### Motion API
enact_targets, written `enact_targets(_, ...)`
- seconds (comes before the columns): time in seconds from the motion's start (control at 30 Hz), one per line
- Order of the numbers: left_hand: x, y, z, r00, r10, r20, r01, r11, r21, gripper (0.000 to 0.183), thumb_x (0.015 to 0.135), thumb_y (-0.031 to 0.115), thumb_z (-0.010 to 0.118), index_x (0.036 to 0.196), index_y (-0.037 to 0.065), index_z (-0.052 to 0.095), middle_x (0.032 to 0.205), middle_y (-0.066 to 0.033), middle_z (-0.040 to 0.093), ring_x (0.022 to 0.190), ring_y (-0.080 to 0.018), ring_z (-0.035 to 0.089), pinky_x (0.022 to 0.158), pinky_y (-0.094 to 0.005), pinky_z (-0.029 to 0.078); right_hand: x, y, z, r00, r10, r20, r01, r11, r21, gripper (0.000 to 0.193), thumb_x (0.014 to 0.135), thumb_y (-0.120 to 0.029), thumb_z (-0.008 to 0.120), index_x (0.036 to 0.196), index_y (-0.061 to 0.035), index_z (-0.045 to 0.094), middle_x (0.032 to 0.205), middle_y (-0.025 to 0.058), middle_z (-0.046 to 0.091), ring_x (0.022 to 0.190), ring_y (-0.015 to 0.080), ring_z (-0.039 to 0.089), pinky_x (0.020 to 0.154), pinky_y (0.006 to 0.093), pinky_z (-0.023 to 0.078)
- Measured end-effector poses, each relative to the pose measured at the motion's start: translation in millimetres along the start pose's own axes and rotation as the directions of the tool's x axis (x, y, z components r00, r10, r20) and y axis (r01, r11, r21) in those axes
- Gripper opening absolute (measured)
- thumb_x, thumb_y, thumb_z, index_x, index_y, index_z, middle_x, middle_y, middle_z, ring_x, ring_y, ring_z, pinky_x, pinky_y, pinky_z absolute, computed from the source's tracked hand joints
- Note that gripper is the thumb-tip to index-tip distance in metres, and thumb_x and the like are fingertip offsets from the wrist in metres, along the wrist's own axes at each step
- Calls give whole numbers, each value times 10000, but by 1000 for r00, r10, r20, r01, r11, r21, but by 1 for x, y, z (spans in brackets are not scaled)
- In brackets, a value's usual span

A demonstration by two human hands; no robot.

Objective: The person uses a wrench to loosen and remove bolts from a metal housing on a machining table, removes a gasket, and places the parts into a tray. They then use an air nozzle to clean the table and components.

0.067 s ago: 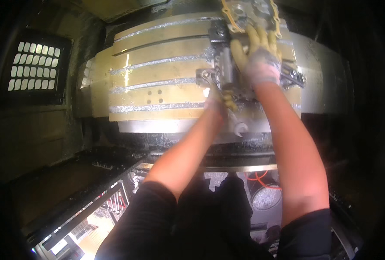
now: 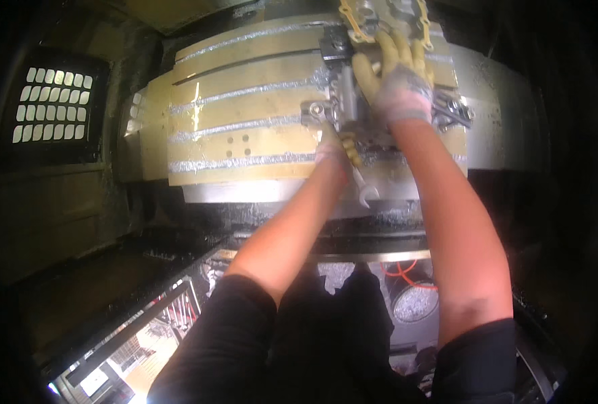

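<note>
- Wrench (image 2: pixel 360 180): I find it mid-view, to the right of the grille (image 2: pixel 53 104), whose rows of pale openings glow in the dark wall at far left.
- Low on the left, beyond the dark sill, I can make out a tool rack (image 2: pixel 184 306), too small for me to tell its pieces apart.
- Next comes the worktop (image 2: pixel 245 109), a pale slotted plate with bright chips along most of its slots and four small dark holes near its front.
- At its middle I see a small bolted clamp (image 2: pixel 316 110), with a black block (image 2: pixel 336 46) behind it.
- The left hand (image 2: pixel 336 145), gloved, is just in front of that clamp, its fingers curled around the wrench's shaft; the open end sticks out toward me over the worktop's near edge.
- A grey cylinder (image 2: pixel 347 94) stands between the two hands.
- Farther back, at the top edge, I have a casting (image 2: pixel 366 9) with tan rims, partly cut off.
- The right hand (image 2: pixel 403 81), also gloved, is spread, thumb apart, fingertips at the casting's near side; I cannot tell whether they press on it.
- Below, past the sill, I see an orange hose (image 2: pixel 406 273) beside a bucket (image 2: pixel 417 303) of pale chips.
- Right of the right hand sits a dark bracket (image 2: pixel 452 108).
</note>
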State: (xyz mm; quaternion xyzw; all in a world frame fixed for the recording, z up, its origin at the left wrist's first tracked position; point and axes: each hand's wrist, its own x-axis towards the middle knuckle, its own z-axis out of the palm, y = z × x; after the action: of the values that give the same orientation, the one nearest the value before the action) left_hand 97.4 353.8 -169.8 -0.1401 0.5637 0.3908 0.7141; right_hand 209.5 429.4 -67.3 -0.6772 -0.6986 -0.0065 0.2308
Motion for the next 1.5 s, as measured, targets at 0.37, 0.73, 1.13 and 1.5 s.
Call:
enact_targets(0.37, -131, -69, -7, 935, 27, 352, -171, 907, 386, 598, 1020, 686, 441, 933, 112, 581, 602, -5, 482, 474, -160, 462, 435, -331, 382, -240, 65, -110, 498, -304, 812, -857, -33, 514, 367, 979, -337, 680, 1178, -29, 666, 974, 125, 724, 832, 258, 706, 737, 360, 573)
enact_targets(0.73, -128, 24, 142, 223, -91, 971, -223, -974, -40, 517, 887, 345, 685, 1352, 131, 610, 1433, -144, 556, 1402, -338, 452, 1189, -521, 296, -170, 89, -106, 582, 0, 813, -720, -467, 514, 372, 1029, -332, 531, 1251, -52, 635, 663, -38, 309, 609, 157, 480, 544, 328, 450)
enact_targets(1.13, -87, 38, 137, 310, -127, 942, -281, -959, -37, 571, 898, 299, 647, 1451, 215, 534, 1518, -115, 477, 1464, -371, 367, 1206, -582, 224, -107, 21, -30, 383, 157, 910, -371, -876, 307, 448, 1081, -485, 472, 1184, -65, 589, 621, -12, 484, 578, 168, 567, 549, 352, 515)
enact_targets(1.5, -91, 38, 130, 300, -72, 951, -248, -969, 5, 553, 909, 296, 651, 1442, 196, 546, 1498, -114, 503, 1457, -341, 382, 1218, -562, 223, -170, 223, -109, 464, -245, 851, -709, -679, 191, 298, 1034, -310, 591, 1165, -43, 590, 675, -26, 496, 464, 56, 387, 367, 230, 263)
